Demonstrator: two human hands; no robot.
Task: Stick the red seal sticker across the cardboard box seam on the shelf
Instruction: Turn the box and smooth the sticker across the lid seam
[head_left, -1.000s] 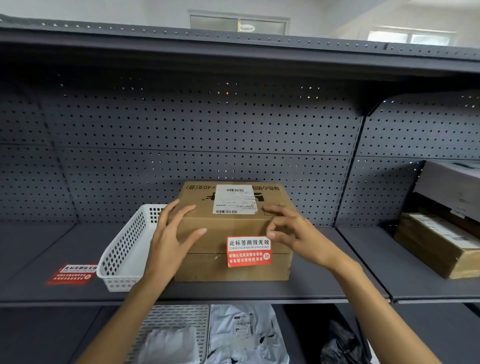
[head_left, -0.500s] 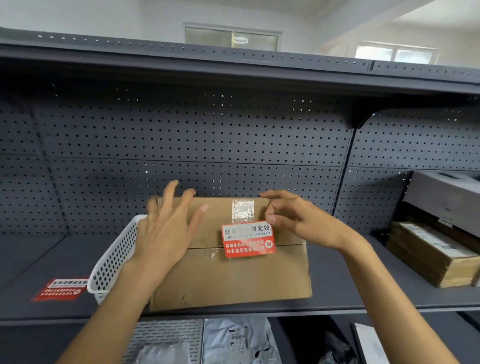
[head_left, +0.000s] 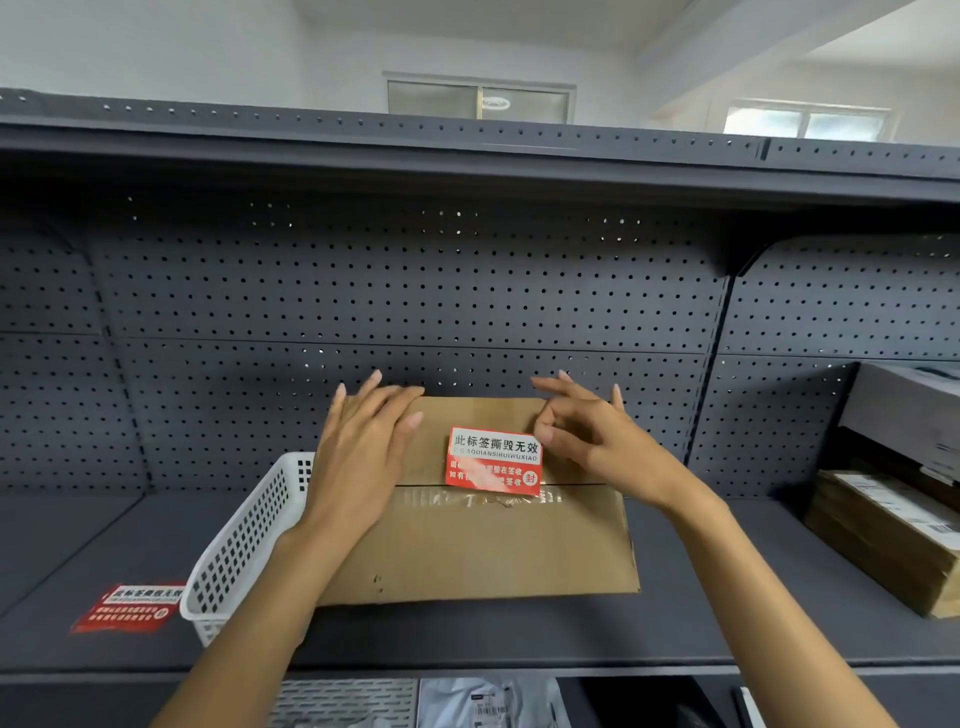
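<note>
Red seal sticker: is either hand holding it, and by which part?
The right hand pinches the red seal sticker at its upper right corner. The left hand lies flat on the cardboard box.

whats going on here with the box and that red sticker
A person is sealing a cardboard box on a dark shelf. The left hand lies flat on the box's left side, steadying it. The right hand pinches the right edge of a red sticker, which sits over the top flap with its lower edge at the taped seam. A white basket stands to the left, and another red sticker lies on the shelf beyond it.
</note>
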